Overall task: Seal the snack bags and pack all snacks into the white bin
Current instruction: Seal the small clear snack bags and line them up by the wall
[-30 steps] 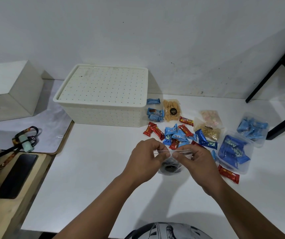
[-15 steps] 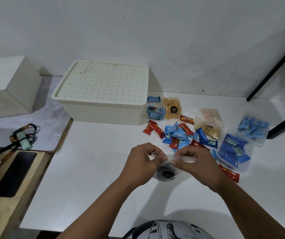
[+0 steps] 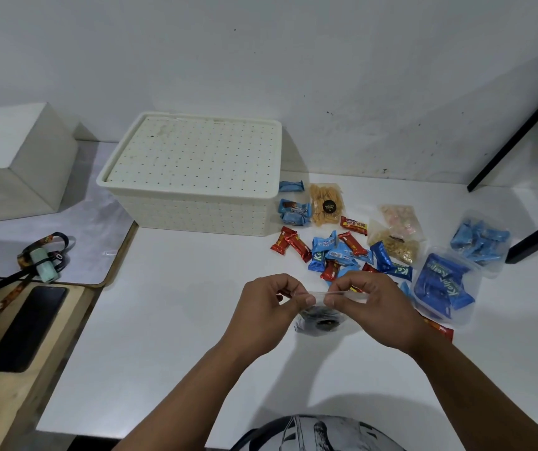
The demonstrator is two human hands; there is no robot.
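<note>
Bag [image 3: 318, 320]: held above table [image 3: 170, 320], zip strip pinched by left hand [image 3: 269, 307] and right hand [image 3: 375, 307]; sealing apparently unfinished. Bin [image 3: 196, 177]: lid on, nothing visibly packed. Loose snacks [image 3: 339, 252]: beside the bin, all awaiting packing.

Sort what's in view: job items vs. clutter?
Job: clear zip bag pinched by left hand and right hand; loose wrapped snacks; two bags of blue snacks; white bin, lid on.

Clutter: phone; lanyard; white box.
</note>
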